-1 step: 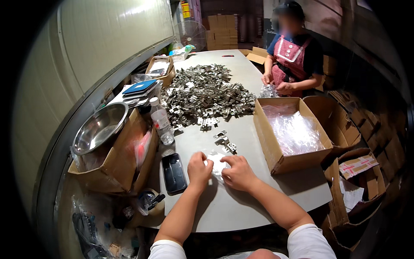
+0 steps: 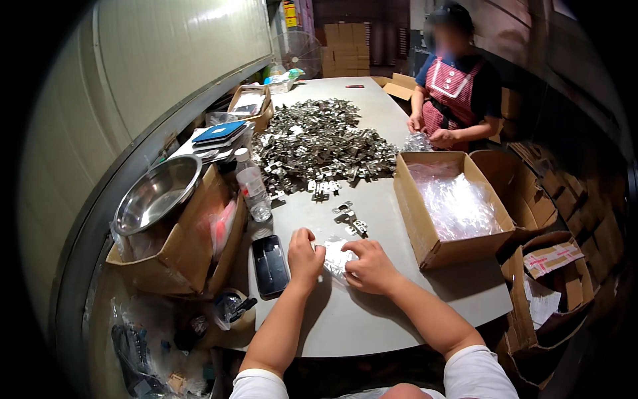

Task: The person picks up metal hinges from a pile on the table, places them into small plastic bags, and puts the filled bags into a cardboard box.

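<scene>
A small clear plastic bag [image 2: 336, 255] with shiny contents lies on the table between my two hands; what is inside is too glary to make out. My left hand [image 2: 306, 262] is closed, thumb against fingers, at the bag's left edge. From the other side, my right hand [image 2: 372, 268] pinches the bag with bent fingers. Just beyond the bag sit a few loose metal hinge-like fittings [image 2: 344, 211]. Farther back spreads a big heap of the same metal fittings [image 2: 319, 143].
A black phone [image 2: 270, 267] lies left of my left hand, with a plastic bottle [image 2: 252, 186] behind it. A steel bowl [image 2: 158, 194] rests on a carton at left. At right stands a carton of clear bags [image 2: 455, 206]. A co-worker [image 2: 458, 86] handles fittings at the table's far right.
My left hand has shifted slightly left, so more of the bag shows between my hands. The whole view has moved a little. The fittings stay where they were.
</scene>
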`<state>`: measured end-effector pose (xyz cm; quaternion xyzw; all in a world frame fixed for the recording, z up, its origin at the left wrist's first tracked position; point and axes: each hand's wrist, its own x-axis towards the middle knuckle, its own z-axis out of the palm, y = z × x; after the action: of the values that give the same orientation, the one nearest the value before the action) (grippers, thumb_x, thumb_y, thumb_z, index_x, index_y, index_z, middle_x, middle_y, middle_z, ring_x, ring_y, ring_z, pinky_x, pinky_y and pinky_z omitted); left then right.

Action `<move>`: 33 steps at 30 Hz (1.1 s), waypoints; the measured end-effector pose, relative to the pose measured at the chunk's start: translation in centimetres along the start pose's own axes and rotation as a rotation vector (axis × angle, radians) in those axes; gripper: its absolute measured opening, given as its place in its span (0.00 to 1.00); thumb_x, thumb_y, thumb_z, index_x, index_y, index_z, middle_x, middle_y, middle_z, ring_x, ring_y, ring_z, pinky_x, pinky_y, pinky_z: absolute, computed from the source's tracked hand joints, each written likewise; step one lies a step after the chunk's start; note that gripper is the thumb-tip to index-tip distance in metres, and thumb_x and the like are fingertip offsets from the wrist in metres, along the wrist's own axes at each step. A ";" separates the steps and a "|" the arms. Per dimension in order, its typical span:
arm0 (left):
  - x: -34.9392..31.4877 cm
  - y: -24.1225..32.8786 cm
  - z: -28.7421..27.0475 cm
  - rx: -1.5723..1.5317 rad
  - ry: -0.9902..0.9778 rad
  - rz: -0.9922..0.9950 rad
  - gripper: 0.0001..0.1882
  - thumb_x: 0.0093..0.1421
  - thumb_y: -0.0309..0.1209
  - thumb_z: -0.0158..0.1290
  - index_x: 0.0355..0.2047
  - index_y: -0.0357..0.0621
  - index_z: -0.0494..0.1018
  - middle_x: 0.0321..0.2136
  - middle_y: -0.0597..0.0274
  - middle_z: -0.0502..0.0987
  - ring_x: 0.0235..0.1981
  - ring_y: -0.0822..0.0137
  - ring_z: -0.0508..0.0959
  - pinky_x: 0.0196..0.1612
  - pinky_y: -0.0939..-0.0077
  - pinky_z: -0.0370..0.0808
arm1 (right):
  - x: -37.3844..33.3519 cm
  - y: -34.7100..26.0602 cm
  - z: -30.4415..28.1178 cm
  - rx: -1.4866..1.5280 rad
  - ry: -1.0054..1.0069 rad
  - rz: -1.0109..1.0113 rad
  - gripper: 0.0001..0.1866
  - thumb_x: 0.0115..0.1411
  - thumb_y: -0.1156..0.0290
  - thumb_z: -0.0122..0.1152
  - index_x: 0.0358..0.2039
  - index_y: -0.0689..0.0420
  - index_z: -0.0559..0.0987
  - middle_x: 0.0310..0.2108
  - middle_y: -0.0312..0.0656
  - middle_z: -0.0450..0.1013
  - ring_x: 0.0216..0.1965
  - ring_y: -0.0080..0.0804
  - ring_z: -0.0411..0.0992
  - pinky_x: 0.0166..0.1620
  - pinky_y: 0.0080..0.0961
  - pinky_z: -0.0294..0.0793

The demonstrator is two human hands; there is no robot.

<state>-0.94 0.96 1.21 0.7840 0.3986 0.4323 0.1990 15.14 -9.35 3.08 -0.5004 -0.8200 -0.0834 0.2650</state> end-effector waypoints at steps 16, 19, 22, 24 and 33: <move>0.3 1.7 -1.5 0.101 0.482 0.442 0.20 0.46 0.13 0.46 0.39 0.40 0.78 0.42 0.58 0.77 0.43 0.57 0.74 0.45 0.68 0.74 | 0.7 9.0 4.3 0.159 0.383 0.808 0.13 0.41 0.68 0.67 0.18 0.65 0.74 0.32 0.47 0.70 0.33 0.38 0.70 0.36 0.30 0.71; -1.0 1.6 0.4 0.107 -0.085 0.248 0.16 0.47 0.17 0.49 0.36 0.42 0.79 0.39 0.59 0.78 0.42 0.57 0.75 0.46 0.68 0.74 | -0.5 8.9 2.1 0.469 0.502 0.827 0.13 0.45 0.69 0.67 0.17 0.64 0.74 0.35 0.46 0.70 0.37 0.34 0.69 0.41 0.28 0.68; -1.3 -0.4 1.3 0.072 -0.185 0.163 0.15 0.46 0.18 0.51 0.36 0.41 0.79 0.37 0.57 0.79 0.39 0.55 0.76 0.45 0.67 0.74 | -0.5 5.6 -2.7 1.215 0.469 0.828 0.13 0.51 0.74 0.66 0.14 0.59 0.73 0.35 0.38 0.66 0.39 0.23 0.64 0.44 0.20 0.61; -1.3 -0.1 1.3 0.027 -0.175 0.146 0.16 0.45 0.20 0.52 0.36 0.41 0.79 0.35 0.56 0.79 0.37 0.53 0.77 0.44 0.67 0.74 | -0.1 3.3 -5.3 1.337 0.362 0.787 0.12 0.51 0.75 0.65 0.16 0.57 0.72 0.35 0.36 0.65 0.34 0.22 0.64 0.40 0.17 0.61; -1.2 4.4 -1.2 -0.269 -0.322 -0.073 0.28 0.42 0.24 0.51 0.49 0.35 0.73 0.45 0.48 0.77 0.40 0.57 0.79 0.46 0.73 0.73 | 1.0 1.0 -7.6 0.267 0.079 0.754 0.14 0.38 0.64 0.69 0.13 0.60 0.75 0.37 0.43 0.70 0.45 0.36 0.65 0.46 0.29 0.65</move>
<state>-0.29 -2.64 4.11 0.7944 0.3284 0.3432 0.3784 18.28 -11.19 9.87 -0.7238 -0.5716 0.1077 0.3711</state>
